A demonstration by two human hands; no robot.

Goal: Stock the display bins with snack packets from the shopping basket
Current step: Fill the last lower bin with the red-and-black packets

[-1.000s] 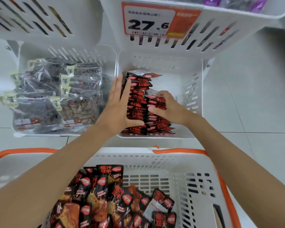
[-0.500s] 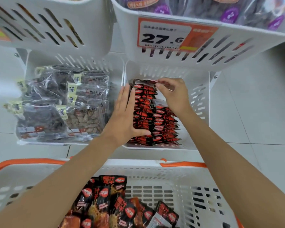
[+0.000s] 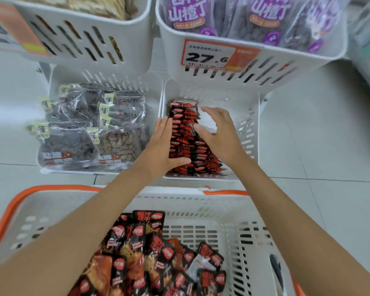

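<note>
A row of red-and-black snack packets [image 3: 185,133] stands on edge in the lower right white display bin [image 3: 247,124]. My left hand [image 3: 161,146] lies flat against the left side of the row, its thumb across the near packets. Over the right side of the row, my right hand [image 3: 219,133] hovers with spread, lightly bent fingers and holds nothing. Below, the white shopping basket [image 3: 201,201] with an orange rim holds several more red-and-black packets [image 3: 145,251].
The lower left bin [image 3: 51,82] holds clear bags of dark dried snacks [image 3: 90,127]. Above, a bin of purple packets [image 3: 244,20] carries a price tag reading 27.6 [image 3: 209,56]. Another slotted bin [image 3: 83,39] is at the upper left. Grey floor tiles [image 3: 320,135] lie to the right.
My right hand let go of the back packet it pinched and drew back toward the row's middle, fingers spreading. My left hand stayed against the row. The camera view shifted downward.
</note>
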